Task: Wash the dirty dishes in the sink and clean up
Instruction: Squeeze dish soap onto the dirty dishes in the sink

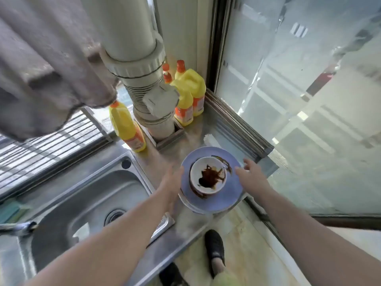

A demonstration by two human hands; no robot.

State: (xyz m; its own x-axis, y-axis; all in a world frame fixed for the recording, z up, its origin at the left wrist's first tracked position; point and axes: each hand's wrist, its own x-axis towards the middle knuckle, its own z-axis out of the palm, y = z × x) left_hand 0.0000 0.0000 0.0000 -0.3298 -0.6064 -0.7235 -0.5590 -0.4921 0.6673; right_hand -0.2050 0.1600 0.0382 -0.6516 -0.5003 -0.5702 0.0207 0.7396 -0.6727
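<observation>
Both forearms are bare to the elbow — no sleeves, watch or rings show on the left hand (172, 183) or the right hand (250, 176). Below, the feet wear dark slip-on shoes (214, 250) with a paler band across the instep — a patch of light green clothing (225, 278) shows at the bottom edge.

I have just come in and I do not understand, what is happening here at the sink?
A person reaches with both open hands, left hand and right hand, to either side of a round blue plate on the steel counter. A white bowl smeared with dark sauce sits on it. Neither hand grips it yet. The steel sink beside it holds no dishes.
</observation>
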